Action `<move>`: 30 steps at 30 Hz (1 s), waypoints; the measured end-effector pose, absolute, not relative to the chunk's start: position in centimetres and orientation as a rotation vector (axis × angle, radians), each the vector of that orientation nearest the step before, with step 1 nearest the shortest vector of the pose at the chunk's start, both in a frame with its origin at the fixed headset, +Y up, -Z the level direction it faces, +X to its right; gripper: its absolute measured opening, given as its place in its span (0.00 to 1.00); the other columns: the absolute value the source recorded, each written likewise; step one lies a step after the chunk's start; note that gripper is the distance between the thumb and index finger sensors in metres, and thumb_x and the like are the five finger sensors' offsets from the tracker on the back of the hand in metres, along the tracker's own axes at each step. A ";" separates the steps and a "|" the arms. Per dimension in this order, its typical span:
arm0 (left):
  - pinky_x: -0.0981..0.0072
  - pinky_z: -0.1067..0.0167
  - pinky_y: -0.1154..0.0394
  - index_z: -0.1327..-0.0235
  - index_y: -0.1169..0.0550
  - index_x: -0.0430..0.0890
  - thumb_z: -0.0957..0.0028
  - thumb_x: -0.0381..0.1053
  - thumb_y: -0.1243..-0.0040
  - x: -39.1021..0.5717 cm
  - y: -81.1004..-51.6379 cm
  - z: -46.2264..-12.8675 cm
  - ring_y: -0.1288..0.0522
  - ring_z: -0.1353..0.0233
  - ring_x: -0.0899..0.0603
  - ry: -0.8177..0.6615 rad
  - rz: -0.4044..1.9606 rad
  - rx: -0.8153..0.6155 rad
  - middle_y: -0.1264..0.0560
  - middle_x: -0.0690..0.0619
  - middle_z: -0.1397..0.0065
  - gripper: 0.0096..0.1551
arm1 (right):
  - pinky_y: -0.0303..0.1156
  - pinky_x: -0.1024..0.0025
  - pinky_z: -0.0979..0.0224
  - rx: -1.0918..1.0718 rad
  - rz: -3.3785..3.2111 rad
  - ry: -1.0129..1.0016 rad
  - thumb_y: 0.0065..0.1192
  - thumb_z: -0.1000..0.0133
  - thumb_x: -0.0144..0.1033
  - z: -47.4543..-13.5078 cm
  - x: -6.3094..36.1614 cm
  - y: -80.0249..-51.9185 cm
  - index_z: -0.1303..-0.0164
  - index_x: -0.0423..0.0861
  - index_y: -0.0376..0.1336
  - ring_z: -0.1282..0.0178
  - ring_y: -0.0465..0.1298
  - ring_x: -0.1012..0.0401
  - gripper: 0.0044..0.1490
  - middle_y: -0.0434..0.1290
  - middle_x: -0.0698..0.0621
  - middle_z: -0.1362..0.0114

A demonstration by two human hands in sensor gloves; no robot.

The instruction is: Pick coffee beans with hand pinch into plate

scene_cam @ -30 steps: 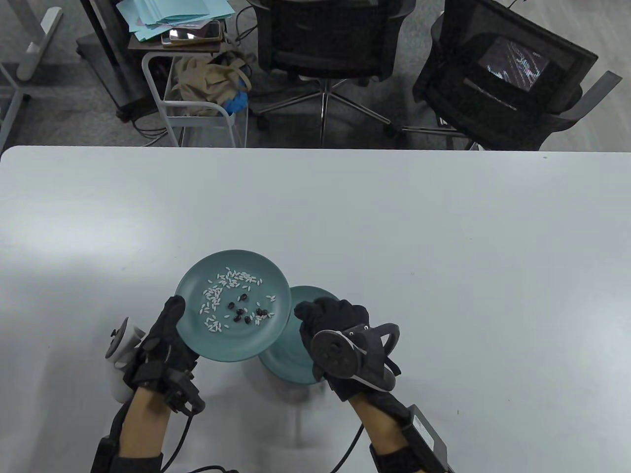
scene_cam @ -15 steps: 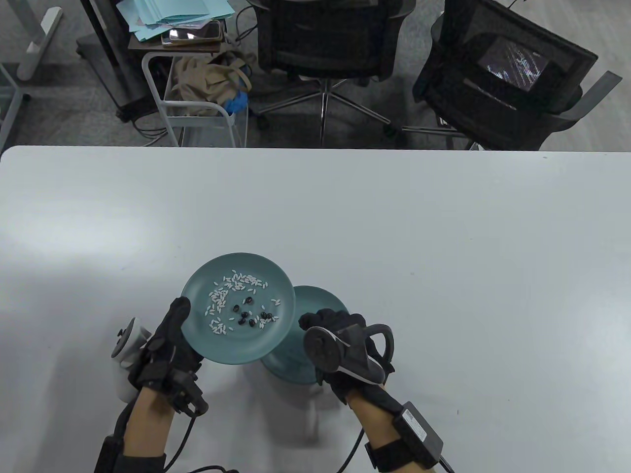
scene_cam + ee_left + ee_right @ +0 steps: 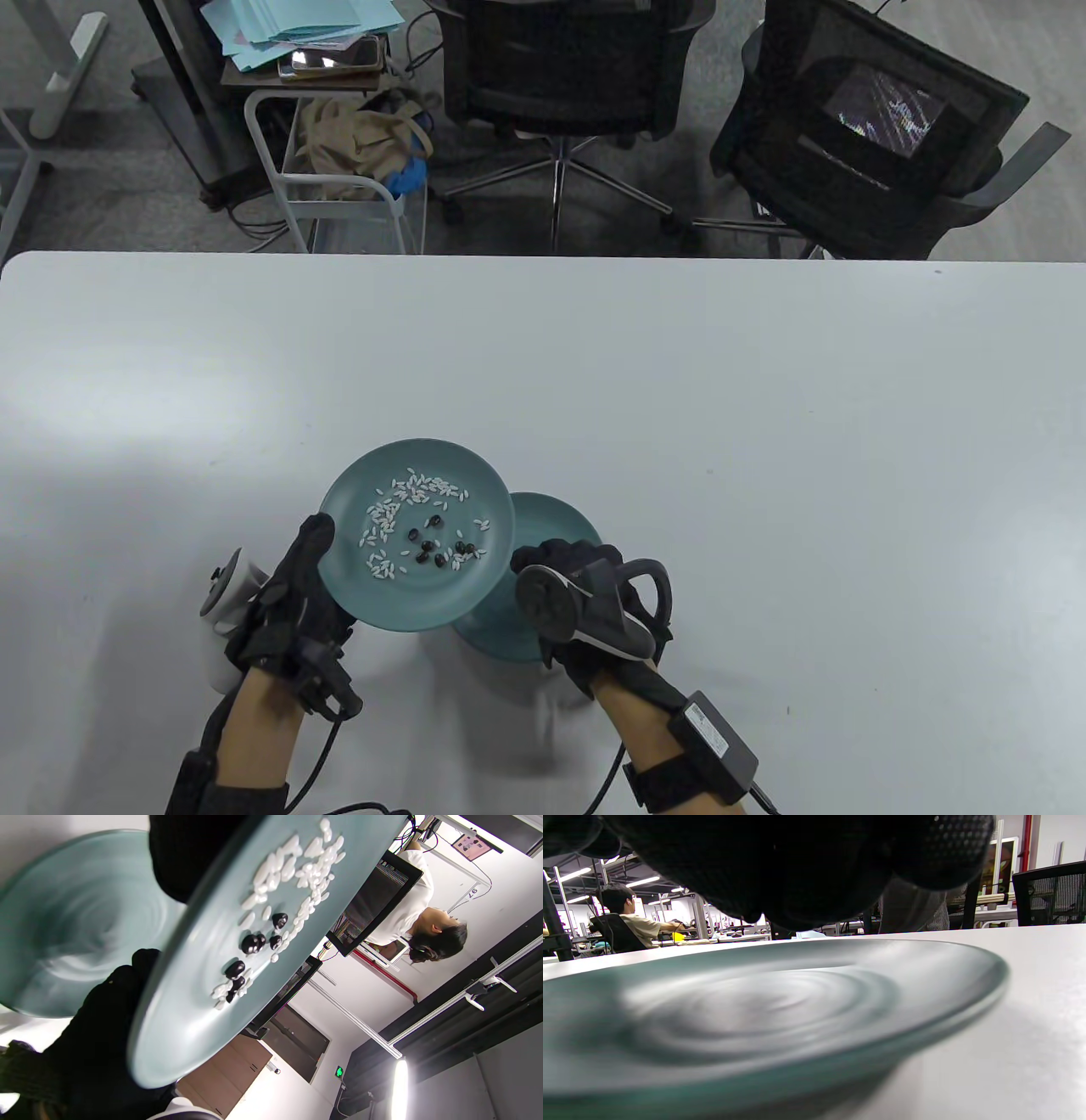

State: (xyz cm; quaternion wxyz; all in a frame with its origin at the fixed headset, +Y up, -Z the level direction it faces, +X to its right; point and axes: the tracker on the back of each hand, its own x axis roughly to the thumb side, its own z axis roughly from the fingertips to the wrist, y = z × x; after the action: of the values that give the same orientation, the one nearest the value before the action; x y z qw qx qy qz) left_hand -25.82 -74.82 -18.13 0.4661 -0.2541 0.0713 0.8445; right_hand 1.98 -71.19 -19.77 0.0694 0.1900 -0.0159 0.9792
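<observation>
A teal plate point(image 3: 399, 594) carries white rice grains point(image 3: 399, 501) and several dark coffee beans point(image 3: 428, 548). My left hand point(image 3: 297, 594) grips its near-left rim, thumb on top, and holds it lifted and tilted. It overlaps a second teal plate point(image 3: 551, 522) that lies on the table. My right hand point(image 3: 530, 560) hovers over that lower plate's near side with its fingers curled; anything between the fingertips is hidden. In the left wrist view the beans point(image 3: 250, 942) lie mid-plate point(image 3: 178, 1035). In the right wrist view the lower plate point(image 3: 780, 1001) looks bare under the glove point(image 3: 797, 870).
The white table point(image 3: 764, 424) stretches far and right of the plates. Two office chairs point(image 3: 560, 76) and a cart point(image 3: 339, 170) stand beyond its far edge.
My left hand has shifted the lifted plate slightly right, further over the lower plate. My right hand has drawn back a little toward me and turned.
</observation>
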 end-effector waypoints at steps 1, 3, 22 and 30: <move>0.64 0.43 0.19 0.28 0.44 0.63 0.49 0.72 0.59 -25.8 -74.8 -18.1 0.20 0.36 0.48 0.174 2.072 -0.624 0.29 0.56 0.29 0.36 | 0.72 0.48 0.44 0.571 2.947 -0.047 0.68 0.50 0.40 -19.8 2.0 -71.2 0.45 0.50 0.69 0.58 0.79 0.57 0.23 0.79 0.46 0.43; 0.64 0.43 0.19 0.28 0.44 0.63 0.49 0.72 0.59 -25.8 -74.9 -18.1 0.20 0.36 0.48 0.171 2.078 -0.630 0.29 0.56 0.29 0.36 | 0.72 0.48 0.44 0.569 2.942 -0.042 0.68 0.50 0.40 -19.8 2.0 -71.2 0.45 0.50 0.69 0.58 0.79 0.57 0.23 0.79 0.46 0.43; 0.65 0.43 0.19 0.28 0.45 0.63 0.49 0.72 0.59 -25.8 -75.0 -18.2 0.20 0.36 0.48 0.170 2.082 -0.620 0.29 0.56 0.29 0.36 | 0.73 0.49 0.46 0.458 2.862 -0.284 0.69 0.50 0.40 -19.9 3.7 -67.5 0.46 0.49 0.70 0.59 0.81 0.56 0.22 0.81 0.46 0.43; 0.65 0.43 0.19 0.28 0.45 0.63 0.49 0.72 0.60 -25.9 -74.9 -18.1 0.20 0.36 0.48 0.175 2.092 -0.612 0.30 0.56 0.29 0.36 | 0.72 0.49 0.46 0.381 2.673 -0.681 0.69 0.49 0.41 -18.2 4.0 -60.0 0.45 0.50 0.69 0.57 0.80 0.55 0.23 0.80 0.45 0.43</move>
State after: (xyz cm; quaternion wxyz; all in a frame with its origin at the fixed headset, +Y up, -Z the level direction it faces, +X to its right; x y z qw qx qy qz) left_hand -25.90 -74.89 -18.15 0.4597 -0.2485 0.0711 0.8496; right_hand 4.03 -60.00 -18.19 0.1774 0.1347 -0.2406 0.9447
